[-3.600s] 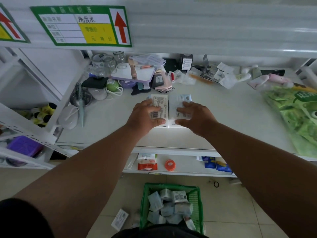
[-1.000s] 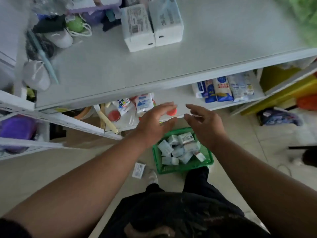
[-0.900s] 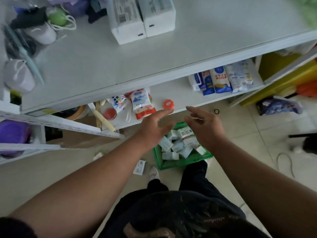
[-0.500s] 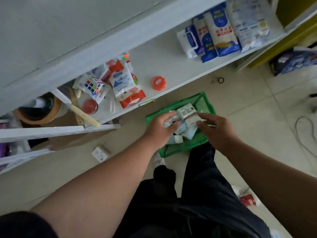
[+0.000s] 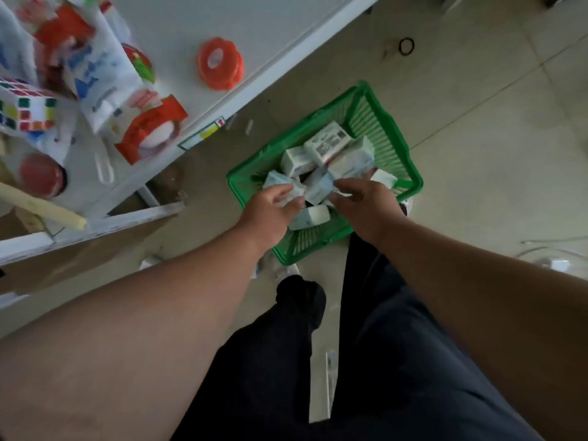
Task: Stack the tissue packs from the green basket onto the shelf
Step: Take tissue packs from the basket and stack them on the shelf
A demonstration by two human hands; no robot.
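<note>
The green basket [image 5: 397, 135] stands on the tiled floor in front of my legs, with several white-and-blue tissue packs [image 5: 327, 144] piled loosely inside. Both hands are down in it. My left hand [image 5: 270, 211] curls its fingers over a pack [image 5: 278, 183] at the basket's left side. My right hand [image 5: 366, 202] pinches the right edge of a middle pack [image 5: 318, 187]. Another pack [image 5: 310, 218] lies between my hands, low in the basket. The upper shelf with the stacked packs is out of view.
The low white shelf [image 5: 222, 14] juts out at the upper left, carrying an orange tape roll [image 5: 219, 63], red-and-white packages [image 5: 149, 128] and a colour cube [image 5: 25, 106]. A wooden stick [image 5: 41, 206] pokes out at the left. A black ring [image 5: 406, 46] lies on the floor.
My view dropped from the upper shelf, where two packs stand side by side, to the floor. Both hands came down into the basket and closed on packs.
</note>
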